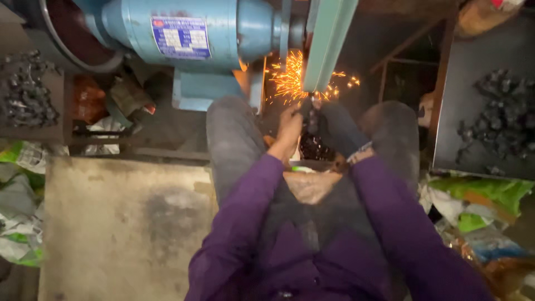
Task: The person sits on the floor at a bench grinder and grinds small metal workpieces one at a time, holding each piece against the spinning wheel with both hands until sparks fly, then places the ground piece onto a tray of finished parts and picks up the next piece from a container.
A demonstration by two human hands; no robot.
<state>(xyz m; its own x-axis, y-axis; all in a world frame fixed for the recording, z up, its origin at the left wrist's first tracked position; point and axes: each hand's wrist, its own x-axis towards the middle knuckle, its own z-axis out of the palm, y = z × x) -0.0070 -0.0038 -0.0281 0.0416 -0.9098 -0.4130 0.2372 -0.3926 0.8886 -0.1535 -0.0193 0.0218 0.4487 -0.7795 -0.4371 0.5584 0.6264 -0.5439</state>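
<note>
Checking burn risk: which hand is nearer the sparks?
Left. The left hand is bare and sits just below the sparks. The right hand, covered in dark cloth, is lower and to their right.

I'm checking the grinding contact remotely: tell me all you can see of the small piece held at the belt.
The small dark piece looks like metal; its shape is too blurred to tell. Left hand and right hand hold it together against the green belt guard's lower end, where orange sparks spray leftward, above the person's knees.

The motor (pixel 184 33) stands left of the belt guard (pixel 329 39), trays (pixel 479 100) right.
</note>
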